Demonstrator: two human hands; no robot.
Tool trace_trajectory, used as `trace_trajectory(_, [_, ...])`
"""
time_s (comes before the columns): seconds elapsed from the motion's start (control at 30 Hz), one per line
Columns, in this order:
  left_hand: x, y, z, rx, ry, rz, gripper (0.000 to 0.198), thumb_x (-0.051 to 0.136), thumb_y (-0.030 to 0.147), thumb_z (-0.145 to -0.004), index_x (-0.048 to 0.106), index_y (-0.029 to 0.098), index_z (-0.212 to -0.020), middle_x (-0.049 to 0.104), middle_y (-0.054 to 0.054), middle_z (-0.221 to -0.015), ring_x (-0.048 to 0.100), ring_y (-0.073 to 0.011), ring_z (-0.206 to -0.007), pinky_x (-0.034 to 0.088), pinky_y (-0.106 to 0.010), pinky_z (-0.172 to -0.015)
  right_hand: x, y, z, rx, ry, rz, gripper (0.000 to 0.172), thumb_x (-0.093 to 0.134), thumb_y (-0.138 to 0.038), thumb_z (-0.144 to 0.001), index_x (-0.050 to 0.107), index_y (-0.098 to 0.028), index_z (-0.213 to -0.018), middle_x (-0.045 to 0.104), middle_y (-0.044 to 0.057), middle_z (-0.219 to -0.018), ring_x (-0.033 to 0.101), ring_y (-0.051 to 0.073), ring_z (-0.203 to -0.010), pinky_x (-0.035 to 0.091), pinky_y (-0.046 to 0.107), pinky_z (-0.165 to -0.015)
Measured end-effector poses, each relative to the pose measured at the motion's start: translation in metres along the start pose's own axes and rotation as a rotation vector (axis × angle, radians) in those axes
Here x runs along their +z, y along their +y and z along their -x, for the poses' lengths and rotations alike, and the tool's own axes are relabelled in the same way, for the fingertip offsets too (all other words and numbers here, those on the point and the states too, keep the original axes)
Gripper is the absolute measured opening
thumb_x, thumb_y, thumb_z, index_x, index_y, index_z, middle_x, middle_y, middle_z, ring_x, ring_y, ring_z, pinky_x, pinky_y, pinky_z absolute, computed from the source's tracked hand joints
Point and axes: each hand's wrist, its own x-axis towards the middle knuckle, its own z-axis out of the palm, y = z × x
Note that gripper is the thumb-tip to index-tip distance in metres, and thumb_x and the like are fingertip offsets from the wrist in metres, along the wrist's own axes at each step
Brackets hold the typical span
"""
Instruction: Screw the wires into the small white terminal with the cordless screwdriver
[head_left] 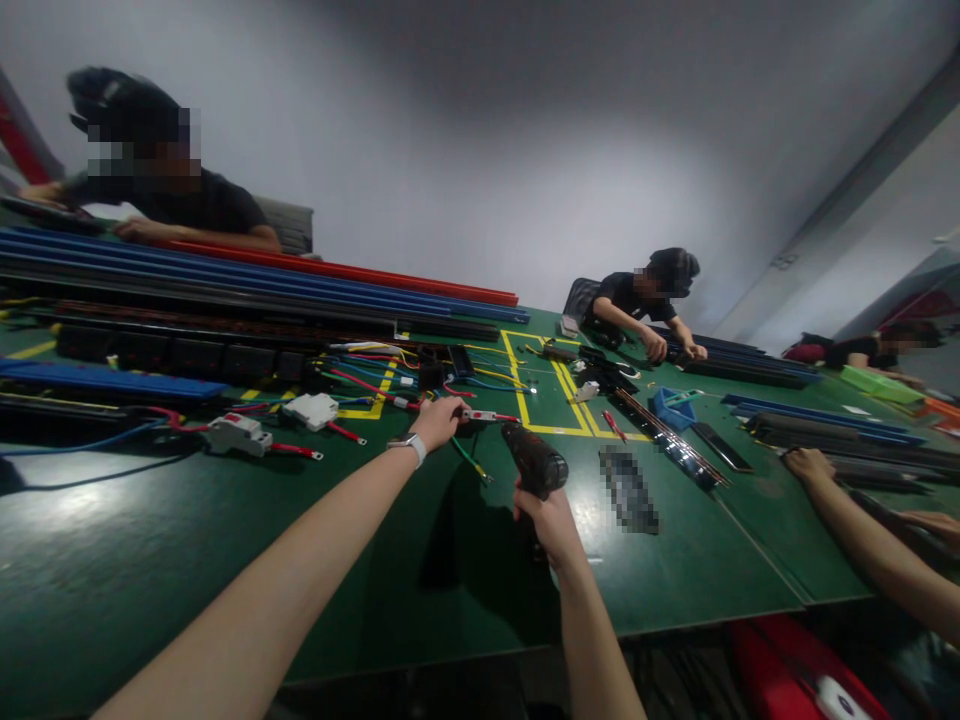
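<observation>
My right hand [551, 520] is wrapped round the handle of a black cordless drill [534, 458]. The drill's nose points away from me, at the end of a small white circuit breaker [484, 416] with red marks. My left hand [439, 422], with a watch on its wrist, is closed on the near side of that breaker; the fingertips are partly hidden. Whether the drill's bit touches the breaker is too small to tell. Below the left hand a green wire [471, 458] ends in metal lugs. Further left lie two more white breakers [238, 436] [311, 410] with red leads.
Long blue rails [300, 285] and a red rail [360, 272] lie along the far side. Black strips, loose wires and yellow tape cover the middle of the green table [360, 560]. Rightward are a blue bin [673, 410] and a co-worker's arm [862, 530]. Other people sit opposite.
</observation>
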Motion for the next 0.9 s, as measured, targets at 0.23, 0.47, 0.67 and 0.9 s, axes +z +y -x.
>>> trace_trajectory(0.23, [0.0011,0.0001,0.0002,-0.005,0.018,-0.004,0.029,0.055,0.015,-0.086,0.072,0.028,-0.105,0.073,-0.003,-0.119,0.063,-0.0253,-0.115,0.034,-0.043,-0.105,0.0007,-0.0007,0.0007,-0.003,0.011,-0.011,0.019,0.064,-0.027,-0.074,0.065,-0.017,-0.089,0.064,-0.001,-0.062,0.06,0.019,-0.06,0.045,0.03,-0.063])
trace_trajectory(0.47, [0.0028,-0.0033,-0.0011,0.011,0.011,-0.012,0.029,0.056,0.015,-0.085,0.071,0.029,-0.105,0.074,-0.002,-0.118,0.063,-0.025,-0.115,0.035,-0.043,-0.103,0.0003,0.0047,-0.0019,-0.005,0.013,-0.019,0.018,0.064,-0.026,-0.072,0.064,-0.018,-0.088,0.063,-0.001,-0.062,0.06,0.018,-0.059,0.045,0.029,-0.062])
trace_trajectory(0.67, [0.0033,-0.0033,-0.0013,0.008,0.021,-0.006,0.029,0.056,0.014,-0.085,0.072,0.028,-0.104,0.074,-0.002,-0.118,0.063,-0.0253,-0.115,0.034,-0.044,-0.104,-0.0006,0.0038,-0.0007,-0.002,0.006,0.0,0.017,0.063,-0.027,-0.074,0.065,-0.018,-0.089,0.064,0.0,-0.062,0.06,0.019,-0.059,0.044,0.029,-0.062])
trace_trajectory(0.9, [0.0033,-0.0032,-0.0011,-0.006,0.017,0.001,0.029,0.056,0.014,-0.085,0.072,0.027,-0.106,0.073,-0.004,-0.12,0.062,-0.0257,-0.116,0.034,-0.044,-0.106,-0.0006,0.0027,-0.0007,-0.018,0.0,0.013,0.016,0.062,-0.026,-0.076,0.065,-0.018,-0.089,0.064,0.0,-0.063,0.06,0.019,-0.06,0.043,0.029,-0.061])
